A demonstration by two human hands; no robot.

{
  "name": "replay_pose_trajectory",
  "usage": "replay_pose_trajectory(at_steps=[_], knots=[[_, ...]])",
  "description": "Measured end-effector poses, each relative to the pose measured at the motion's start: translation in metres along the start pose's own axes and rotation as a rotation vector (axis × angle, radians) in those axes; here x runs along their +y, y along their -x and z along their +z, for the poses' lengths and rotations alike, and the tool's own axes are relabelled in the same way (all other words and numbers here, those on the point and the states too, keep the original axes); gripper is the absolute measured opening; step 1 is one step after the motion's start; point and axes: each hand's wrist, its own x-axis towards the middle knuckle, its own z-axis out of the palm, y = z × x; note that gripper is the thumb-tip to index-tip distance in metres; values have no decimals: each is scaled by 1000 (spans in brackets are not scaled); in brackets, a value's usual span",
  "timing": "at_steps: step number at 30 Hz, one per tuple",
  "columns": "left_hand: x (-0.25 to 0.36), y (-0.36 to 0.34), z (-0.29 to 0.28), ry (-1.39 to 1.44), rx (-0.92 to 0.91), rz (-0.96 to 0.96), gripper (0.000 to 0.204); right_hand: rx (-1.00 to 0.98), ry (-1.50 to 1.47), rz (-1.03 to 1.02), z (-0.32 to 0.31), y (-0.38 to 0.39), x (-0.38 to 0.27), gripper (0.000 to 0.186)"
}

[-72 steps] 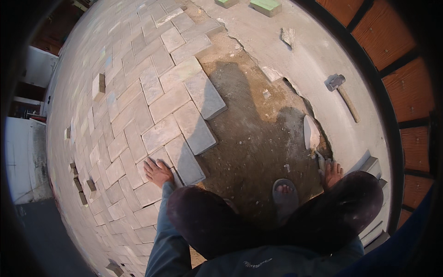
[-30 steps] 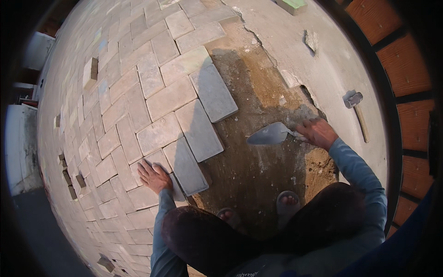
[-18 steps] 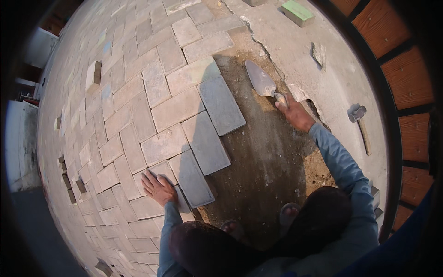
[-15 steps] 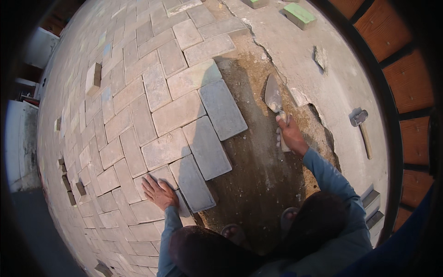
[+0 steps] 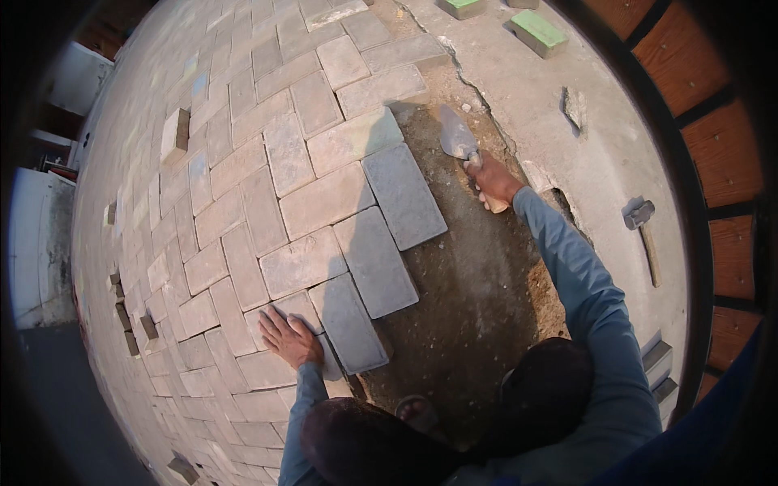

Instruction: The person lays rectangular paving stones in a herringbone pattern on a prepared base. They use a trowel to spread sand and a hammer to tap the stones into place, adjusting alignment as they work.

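My right hand (image 5: 494,178) is wrapped round the wooden handle of a pointed trowel (image 5: 459,134). The grey blade points away from me, over the brown sandy bed (image 5: 478,275), close to its far end. Whether the blade touches the sand I cannot tell. My left hand (image 5: 292,338) lies flat with fingers spread on the laid paving blocks (image 5: 316,263), holding nothing. Between my hands, grey rectangular blocks (image 5: 375,259) form the stepped edge of the paving beside the bed. My knees and one sandalled foot show at the bottom.
A hammer (image 5: 644,235) lies on the concrete strip (image 5: 608,178) to the right, near a broken chunk (image 5: 574,109). Green-topped blocks (image 5: 538,34) stand farther off. Loose blocks (image 5: 175,135) sit on the paving at left. Wooden panels (image 5: 689,73) line the right side.
My right hand has carried the trowel farther away and a little to the left, toward the far end of the bed. My left hand stays on the paving.
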Motion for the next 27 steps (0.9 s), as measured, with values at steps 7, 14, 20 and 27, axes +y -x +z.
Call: replay_pose_trajectory(at_steps=[7, 14, 20, 27], knots=[[-8, -1, 5, -11, 25, 14, 62, 77, 704, -520, 2, 0, 4, 47], [-12, -1, 2, -17, 23, 15, 62, 250, 475, -70, -15, -2, 10, 44], [-5, 3, 7, -27, 19, 7, 62, 80, -161, 84, -4, 18, -18, 53], [-15, -2, 2, -41, 50, 8, 61, -219, 96, -122, 13, 0, -43, 48]])
